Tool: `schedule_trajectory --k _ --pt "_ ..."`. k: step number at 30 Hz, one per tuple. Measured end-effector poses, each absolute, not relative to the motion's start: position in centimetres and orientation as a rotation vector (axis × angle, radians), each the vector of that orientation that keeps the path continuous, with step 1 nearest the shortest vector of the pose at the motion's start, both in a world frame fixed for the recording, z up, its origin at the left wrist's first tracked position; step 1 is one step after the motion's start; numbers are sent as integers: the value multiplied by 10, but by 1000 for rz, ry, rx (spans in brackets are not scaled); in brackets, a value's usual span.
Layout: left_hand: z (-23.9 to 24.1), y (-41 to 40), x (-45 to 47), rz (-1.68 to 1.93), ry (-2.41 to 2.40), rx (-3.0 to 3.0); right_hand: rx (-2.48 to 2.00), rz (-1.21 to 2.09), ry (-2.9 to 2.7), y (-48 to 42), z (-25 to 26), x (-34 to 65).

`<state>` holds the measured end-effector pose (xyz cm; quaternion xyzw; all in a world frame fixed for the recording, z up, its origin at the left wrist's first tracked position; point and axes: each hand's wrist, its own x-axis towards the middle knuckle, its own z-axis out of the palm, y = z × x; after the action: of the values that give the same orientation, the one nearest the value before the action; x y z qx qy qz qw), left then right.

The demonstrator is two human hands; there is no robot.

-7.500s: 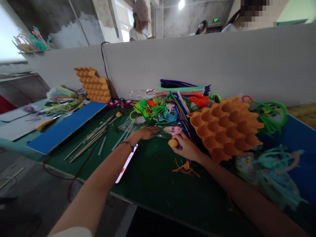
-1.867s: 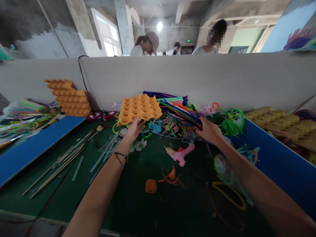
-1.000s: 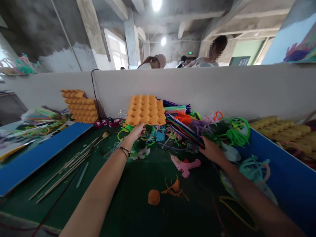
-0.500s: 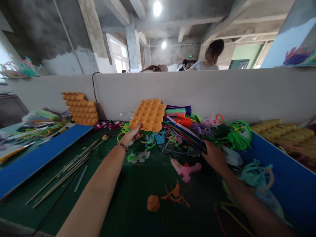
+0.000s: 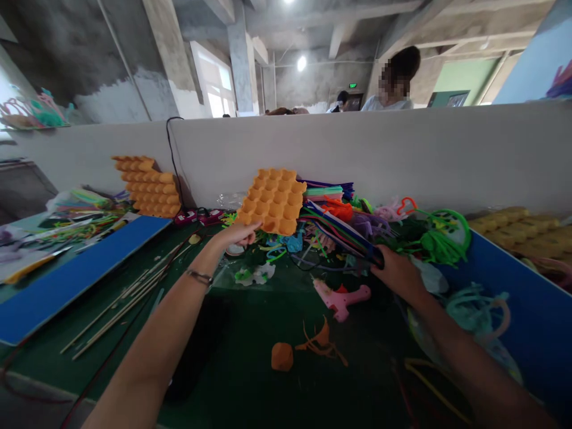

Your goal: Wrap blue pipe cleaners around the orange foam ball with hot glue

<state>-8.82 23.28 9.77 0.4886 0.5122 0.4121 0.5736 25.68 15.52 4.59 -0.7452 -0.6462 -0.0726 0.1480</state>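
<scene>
My left hand (image 5: pixel 241 232) is closed at the lower left edge of an orange egg tray (image 5: pixel 272 199). One digit lies over the tray's edge and the other fingers curl below it. The tray leans over a pile of coloured pipe cleaners. To the right, my right hand (image 5: pixel 393 268) is wrapped around the near end of a long bundle of pipe cleaners (image 5: pixel 342 235), with blue, white, green and red strands. The bundle's far end reaches the tray's right edge. A pink glue gun (image 5: pixel 342 298) lies between my forearms, left of my right hand.
Nearer me lie an orange cut cup (image 5: pixel 282 356) and orange scraps (image 5: pixel 324 341). Wooden sticks (image 5: pixel 129 301) are at left, beside a blue divider (image 5: pixel 84 271). Another egg tray (image 5: pixel 152 187) leans on the white partition (image 5: pixel 357 143). A person (image 5: pixel 395 83) is beyond it.
The view has tilted down slightly and shifted left. My left hand's grip at the tray's edge has shifted a little. My right hand keeps hold of the pipe cleaners.
</scene>
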Motion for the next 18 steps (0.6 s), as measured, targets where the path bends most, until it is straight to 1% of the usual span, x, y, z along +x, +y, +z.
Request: schedule_trajectory --k 3,5,6,7,8,13,18 --pt "95 201 -68 686 1133 1351 -2179 -217 -1829 149 57 250" --pt "87 183 -46 561 1046 1491 -2182 -202 -1825 146 62 247" --pt "82 178 -33 515 944 1761 -2181 -187 -1825 146 64 245" --pt "77 174 -19 541 875 2030 -2177 -167 -1825 145 66 244" --pt "71 171 -5 565 862 2115 -2172 -144 -1823 146 67 244" --pt "44 168 53 487 853 2387 -2118 11 -1808 149 70 249" --pt "29 152 81 356 981 2650 -2059 190 -1779 155 68 252"
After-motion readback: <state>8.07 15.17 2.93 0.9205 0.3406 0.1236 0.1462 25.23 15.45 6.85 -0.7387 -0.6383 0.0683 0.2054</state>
